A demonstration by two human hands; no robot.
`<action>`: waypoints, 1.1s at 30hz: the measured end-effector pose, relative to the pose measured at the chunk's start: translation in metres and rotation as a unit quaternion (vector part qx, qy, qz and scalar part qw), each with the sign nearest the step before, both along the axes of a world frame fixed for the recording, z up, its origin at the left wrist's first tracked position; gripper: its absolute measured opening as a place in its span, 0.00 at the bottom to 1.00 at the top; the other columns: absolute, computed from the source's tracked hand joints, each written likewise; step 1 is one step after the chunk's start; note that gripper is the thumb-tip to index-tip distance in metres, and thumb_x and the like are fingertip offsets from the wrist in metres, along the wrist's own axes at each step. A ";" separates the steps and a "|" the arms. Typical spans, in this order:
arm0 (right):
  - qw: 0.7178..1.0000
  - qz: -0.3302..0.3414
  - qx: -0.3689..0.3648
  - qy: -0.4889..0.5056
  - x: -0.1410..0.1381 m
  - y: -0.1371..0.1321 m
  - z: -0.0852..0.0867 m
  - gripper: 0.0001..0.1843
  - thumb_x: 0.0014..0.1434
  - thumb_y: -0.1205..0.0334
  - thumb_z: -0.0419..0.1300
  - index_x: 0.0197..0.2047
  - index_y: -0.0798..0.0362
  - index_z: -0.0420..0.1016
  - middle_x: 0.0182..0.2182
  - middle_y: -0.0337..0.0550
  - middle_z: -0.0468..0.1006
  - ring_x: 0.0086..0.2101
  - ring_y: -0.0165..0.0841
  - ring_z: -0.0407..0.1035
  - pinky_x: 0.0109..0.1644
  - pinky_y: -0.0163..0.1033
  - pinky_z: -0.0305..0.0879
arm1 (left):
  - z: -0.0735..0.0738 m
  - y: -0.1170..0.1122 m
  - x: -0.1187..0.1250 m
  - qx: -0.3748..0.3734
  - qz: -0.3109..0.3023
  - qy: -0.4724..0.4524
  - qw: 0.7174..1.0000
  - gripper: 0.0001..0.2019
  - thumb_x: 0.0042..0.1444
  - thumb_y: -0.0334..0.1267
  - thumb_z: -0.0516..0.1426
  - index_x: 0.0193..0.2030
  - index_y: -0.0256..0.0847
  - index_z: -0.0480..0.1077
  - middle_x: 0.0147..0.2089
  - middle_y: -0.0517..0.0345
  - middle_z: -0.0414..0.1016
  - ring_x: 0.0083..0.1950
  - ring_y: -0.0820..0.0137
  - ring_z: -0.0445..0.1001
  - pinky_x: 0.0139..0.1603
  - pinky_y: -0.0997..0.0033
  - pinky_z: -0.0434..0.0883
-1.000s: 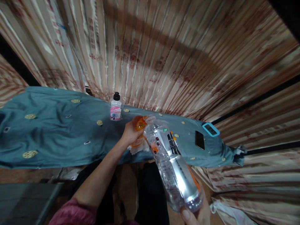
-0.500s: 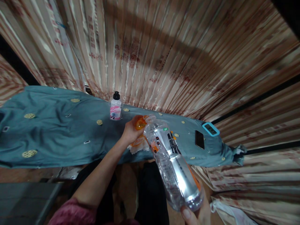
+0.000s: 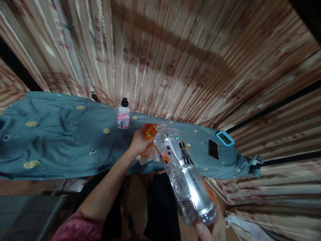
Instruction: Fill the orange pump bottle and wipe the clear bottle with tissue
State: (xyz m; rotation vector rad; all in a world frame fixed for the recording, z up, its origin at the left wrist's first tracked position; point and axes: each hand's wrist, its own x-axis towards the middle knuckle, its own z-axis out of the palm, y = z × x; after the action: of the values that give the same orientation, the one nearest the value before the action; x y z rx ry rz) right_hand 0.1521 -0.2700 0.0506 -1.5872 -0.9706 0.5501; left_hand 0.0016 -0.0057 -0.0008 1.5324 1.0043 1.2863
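My right hand [image 3: 212,227] is closed around the base of a large clear plastic bottle [image 3: 178,170] with a silver and orange label. The bottle leans up and leftward, its uncapped-looking mouth beside my left hand [image 3: 140,139]. That hand is wrapped round an orange see-through bottle [image 3: 150,132], mostly hidden by my fingers and the clear bottle. Whether the two mouths touch I cannot tell. Under my left hand lies a crumpled white tissue [image 3: 147,160] with orange showing on it. The clear bottle looks empty of coloured liquid.
A green patterned cloth [image 3: 62,140] covers the narrow table. On it stands a small clear bottle [image 3: 123,117] with black cap and pink label. To the right lie a dark phone [image 3: 213,149] and a blue-framed digital timer [image 3: 225,138]. Printed curtains [image 3: 155,60] hang behind.
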 end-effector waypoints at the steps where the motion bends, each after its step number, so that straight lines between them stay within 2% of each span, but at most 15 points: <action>1: 1.000 -0.001 0.001 0.000 0.000 0.000 0.000 0.47 0.55 0.31 0.64 0.67 0.54 0.66 0.53 0.54 0.80 0.50 0.47 0.78 0.54 0.44 0.72 | 0.000 0.000 0.000 0.000 -0.001 -0.001 1.000 0.21 0.50 0.45 0.67 0.50 0.42 0.75 0.51 0.50 0.85 0.53 0.56 0.83 0.56 0.58 0.78; 7: 1.000 -0.006 0.021 -0.007 -0.002 0.001 0.001 0.47 0.53 0.33 0.67 0.68 0.53 0.68 0.52 0.55 0.81 0.50 0.52 0.78 0.52 0.49 0.74 | 0.003 -0.001 -0.001 0.003 0.000 0.005 1.000 0.21 0.51 0.47 0.66 0.50 0.42 0.74 0.51 0.50 0.85 0.53 0.56 0.83 0.57 0.57 0.78; 15: 1.000 -0.007 0.012 0.002 0.003 -0.001 -0.004 0.46 0.53 0.31 0.66 0.66 0.52 0.68 0.55 0.53 0.80 0.55 0.50 0.76 0.58 0.47 0.71 | 0.003 -0.002 -0.001 0.002 -0.005 -0.001 1.000 0.22 0.52 0.48 0.66 0.50 0.41 0.74 0.51 0.48 0.85 0.53 0.56 0.83 0.56 0.57 0.78; 19: 1.000 -0.015 0.012 0.007 0.003 -0.001 -0.005 0.47 0.52 0.31 0.67 0.66 0.51 0.68 0.56 0.52 0.79 0.56 0.49 0.75 0.58 0.46 0.71 | 0.003 -0.002 0.000 -0.002 -0.006 -0.004 1.000 0.22 0.51 0.47 0.66 0.51 0.41 0.74 0.52 0.48 0.84 0.54 0.55 0.83 0.57 0.57 0.78; 25: 0.999 0.009 0.024 -0.042 0.004 0.000 -0.003 0.46 0.55 0.32 0.65 0.67 0.54 0.68 0.52 0.54 0.81 0.50 0.50 0.79 0.53 0.48 0.75 | 0.006 -0.002 -0.001 -0.002 -0.005 0.007 1.000 0.22 0.50 0.46 0.66 0.50 0.40 0.74 0.51 0.49 0.85 0.53 0.56 0.83 0.56 0.58 0.78; 33: 0.999 0.005 0.020 -0.047 0.008 -0.002 -0.008 0.47 0.56 0.33 0.64 0.68 0.56 0.67 0.55 0.56 0.79 0.54 0.50 0.77 0.55 0.46 0.73 | 0.003 -0.002 -0.001 0.004 -0.006 0.008 1.000 0.22 0.50 0.47 0.66 0.51 0.41 0.74 0.52 0.49 0.85 0.53 0.55 0.83 0.57 0.57 0.78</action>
State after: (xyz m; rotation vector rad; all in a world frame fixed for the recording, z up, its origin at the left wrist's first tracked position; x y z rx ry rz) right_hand 0.1599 -0.2722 0.0426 -1.5843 -1.0542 0.4620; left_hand 0.0004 -0.0074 0.0024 1.5543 0.9994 1.2736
